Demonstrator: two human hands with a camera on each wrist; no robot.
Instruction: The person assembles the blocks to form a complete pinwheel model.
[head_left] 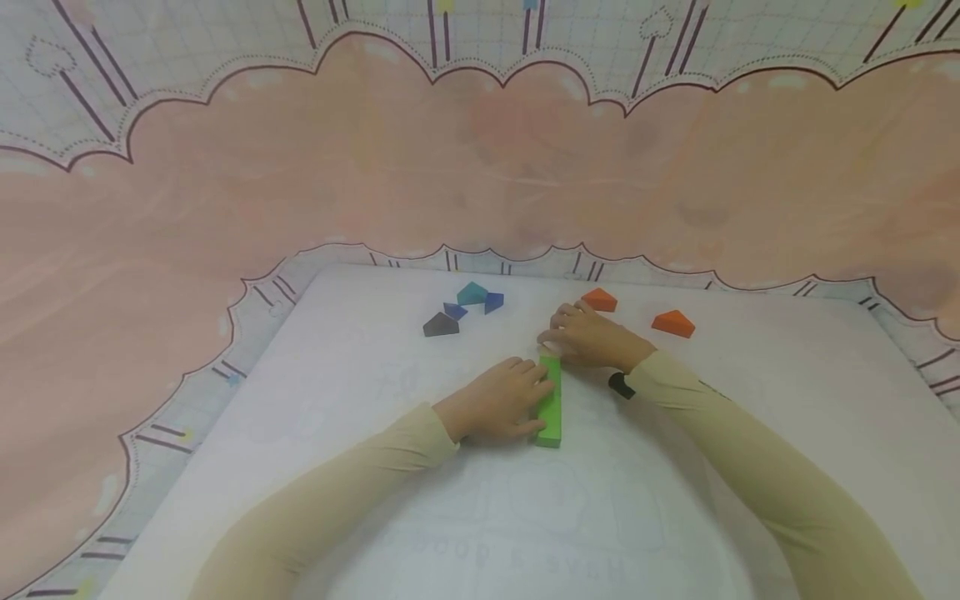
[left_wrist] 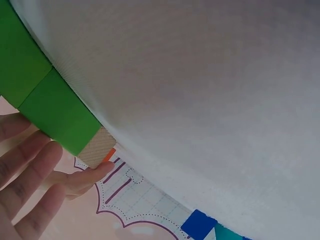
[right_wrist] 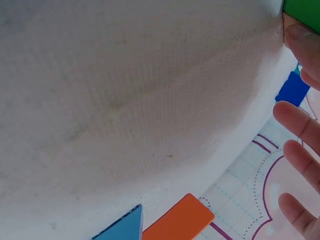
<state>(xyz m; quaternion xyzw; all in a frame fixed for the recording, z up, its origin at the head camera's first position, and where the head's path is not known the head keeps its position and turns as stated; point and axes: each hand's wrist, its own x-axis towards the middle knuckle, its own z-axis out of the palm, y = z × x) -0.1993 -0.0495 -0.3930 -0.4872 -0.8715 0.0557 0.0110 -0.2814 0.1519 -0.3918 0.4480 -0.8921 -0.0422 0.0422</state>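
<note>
A long green bar made of blocks laid end to end (head_left: 550,404) lies on the white tabletop, with a bare-wood piece (left_wrist: 98,147) at its far end. My left hand (head_left: 501,400) lies along the bar's left side, its fairly straight fingers touching the green. At the far end, my right hand (head_left: 592,335) pinches the bare-wood piece with thumb and forefinger. Its other fingers (right_wrist: 300,155) are spread apart in the right wrist view. Part of the pinch is hidden in the head view.
Beyond my left hand lie a grey block (head_left: 441,324), a teal block (head_left: 472,293) and two small blue blocks (head_left: 493,302). One orange block (head_left: 601,299) sits just past my right hand, and another orange block (head_left: 673,323) further right. A patterned cloth (head_left: 480,167) hangs behind.
</note>
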